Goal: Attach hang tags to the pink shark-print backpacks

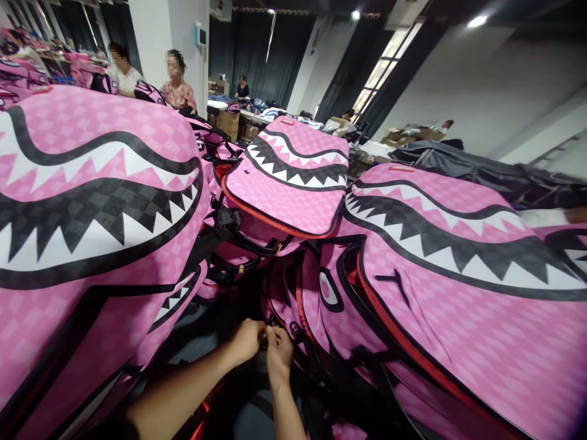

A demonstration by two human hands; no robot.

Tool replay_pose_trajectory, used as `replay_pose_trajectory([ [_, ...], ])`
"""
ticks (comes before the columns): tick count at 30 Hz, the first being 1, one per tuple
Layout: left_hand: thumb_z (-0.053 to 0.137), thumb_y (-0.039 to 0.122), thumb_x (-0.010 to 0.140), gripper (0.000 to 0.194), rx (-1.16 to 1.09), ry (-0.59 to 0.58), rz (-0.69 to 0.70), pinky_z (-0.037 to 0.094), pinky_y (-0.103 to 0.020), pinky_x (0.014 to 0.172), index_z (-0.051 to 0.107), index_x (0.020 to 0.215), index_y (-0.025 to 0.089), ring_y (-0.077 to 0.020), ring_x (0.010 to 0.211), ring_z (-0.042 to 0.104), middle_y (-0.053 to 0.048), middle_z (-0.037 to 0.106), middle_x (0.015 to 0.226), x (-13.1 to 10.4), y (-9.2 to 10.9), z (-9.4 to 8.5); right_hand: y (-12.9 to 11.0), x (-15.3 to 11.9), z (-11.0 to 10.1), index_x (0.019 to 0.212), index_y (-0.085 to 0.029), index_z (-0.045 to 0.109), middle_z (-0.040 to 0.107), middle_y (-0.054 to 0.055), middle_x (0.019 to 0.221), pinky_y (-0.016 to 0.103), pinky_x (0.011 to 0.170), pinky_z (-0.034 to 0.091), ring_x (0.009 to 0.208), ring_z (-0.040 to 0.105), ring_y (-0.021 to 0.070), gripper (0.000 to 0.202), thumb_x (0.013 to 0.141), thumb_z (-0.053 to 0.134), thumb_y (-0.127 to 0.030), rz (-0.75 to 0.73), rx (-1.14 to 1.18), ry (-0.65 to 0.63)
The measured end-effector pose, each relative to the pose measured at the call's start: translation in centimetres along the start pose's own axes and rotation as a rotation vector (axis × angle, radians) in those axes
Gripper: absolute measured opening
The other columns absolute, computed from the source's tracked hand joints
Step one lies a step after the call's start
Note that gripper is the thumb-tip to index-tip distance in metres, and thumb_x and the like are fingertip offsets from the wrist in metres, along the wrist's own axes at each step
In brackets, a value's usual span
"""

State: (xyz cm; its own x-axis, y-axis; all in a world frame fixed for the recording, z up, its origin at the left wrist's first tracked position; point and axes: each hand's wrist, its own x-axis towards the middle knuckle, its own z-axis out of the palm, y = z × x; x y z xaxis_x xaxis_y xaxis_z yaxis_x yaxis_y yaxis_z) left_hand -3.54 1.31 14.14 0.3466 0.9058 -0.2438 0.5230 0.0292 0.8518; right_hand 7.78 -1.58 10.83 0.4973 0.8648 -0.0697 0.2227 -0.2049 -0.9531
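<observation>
My left hand (249, 339) and my right hand (279, 349) meet low in the middle, fingers pinched together on something small and dark that I cannot make out. Black straps and a buckle (296, 330) hang just beside my right hand. Close on the right is a large pink backpack (458, 269) with a shark-mouth print, its red-lined zip opening partly apart. Another pink shark-mouth backpack (105, 201) fills the left. Beyond my hands a third pink backpack (293, 177) leans back, with gold zip pulls (278, 249) below its flap.
Several people sit farther back, among them a person in a floral top (180, 91). Cardboard boxes (229, 124) and heaps of goods lie around worktables. A dark grey cover (468, 165) lies over a pile at the right. A white pillar (160, 43) stands at the back left.
</observation>
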Motion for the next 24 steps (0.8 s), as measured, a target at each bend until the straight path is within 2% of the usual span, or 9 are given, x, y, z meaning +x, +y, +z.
replay_pose_trajectory([
  [4,0.057,0.014,0.078,0.008,0.072,0.035,-0.030,0.028,-0.022,0.059,0.063,0.084,0.013,-0.0130,0.067,0.056,-0.003,0.065,0.074,-0.2,0.4,-0.4,-0.1,-0.2,0.2,0.071,-0.019,0.064,0.069,0.008,0.070,0.036,0.065,0.051,0.066,0.065,0.0248,0.043,0.069,0.059,-0.062,0.012,0.005,0.012],
  [8,0.051,0.017,0.086,0.014,0.097,-0.005,0.005,0.028,-0.022,0.059,0.064,0.083,0.015,-0.0137,0.068,0.060,-0.004,0.066,0.073,-0.4,0.8,-0.8,-0.4,-0.1,0.2,0.069,-0.020,0.065,0.070,0.008,0.073,0.037,0.071,0.051,0.071,0.065,0.0253,0.041,0.068,0.061,-0.060,-0.003,0.017,0.021],
  [11,0.051,0.015,0.085,0.013,0.130,0.029,-0.009,0.029,-0.023,0.060,0.064,0.084,0.014,-0.0156,0.071,0.061,-0.006,0.067,0.076,-0.5,1.1,-1.0,-0.6,-0.1,0.2,0.067,-0.020,0.063,0.069,0.007,0.073,0.037,0.076,0.050,0.074,0.063,0.0246,0.038,0.069,0.061,-0.058,-0.024,0.025,0.028],
  [14,0.054,0.015,0.084,0.011,0.145,0.019,0.005,0.031,-0.022,0.061,0.064,0.088,0.015,-0.0156,0.073,0.062,-0.006,0.068,0.079,-0.4,1.3,-1.2,-0.9,-0.1,0.3,0.066,-0.020,0.062,0.067,0.006,0.070,0.036,0.073,0.050,0.070,0.062,0.0230,0.036,0.071,0.059,-0.056,-0.023,0.039,0.025],
  [18,0.047,0.018,0.089,0.020,0.173,-0.004,0.003,0.031,-0.023,0.060,0.066,0.084,0.015,-0.0168,0.072,0.063,-0.006,0.068,0.075,-0.4,1.6,-1.6,-0.9,-0.2,0.5,0.064,-0.020,0.060,0.064,0.004,0.066,0.034,0.071,0.049,0.067,0.060,0.0212,0.034,0.070,0.060,-0.053,-0.009,0.067,0.019],
  [21,0.053,0.019,0.086,0.015,0.197,0.002,0.004,0.032,-0.023,0.063,0.067,0.091,0.015,-0.0177,0.077,0.064,-0.008,0.070,0.083,-0.4,1.6,-1.9,-0.9,-0.2,0.6,0.068,-0.020,0.061,0.065,0.004,0.069,0.034,0.074,0.049,0.069,0.060,0.0208,0.033,0.070,0.060,-0.053,0.016,0.087,0.026],
  [24,0.050,0.019,0.088,0.018,0.200,-0.031,0.020,0.034,-0.023,0.063,0.068,0.091,0.017,-0.0163,0.075,0.064,-0.006,0.070,0.082,-0.4,1.5,-2.0,-0.8,-0.3,0.7,0.071,-0.019,0.062,0.067,0.005,0.073,0.035,0.076,0.048,0.072,0.060,0.0208,0.034,0.070,0.060,-0.053,0.034,0.107,0.032],
])
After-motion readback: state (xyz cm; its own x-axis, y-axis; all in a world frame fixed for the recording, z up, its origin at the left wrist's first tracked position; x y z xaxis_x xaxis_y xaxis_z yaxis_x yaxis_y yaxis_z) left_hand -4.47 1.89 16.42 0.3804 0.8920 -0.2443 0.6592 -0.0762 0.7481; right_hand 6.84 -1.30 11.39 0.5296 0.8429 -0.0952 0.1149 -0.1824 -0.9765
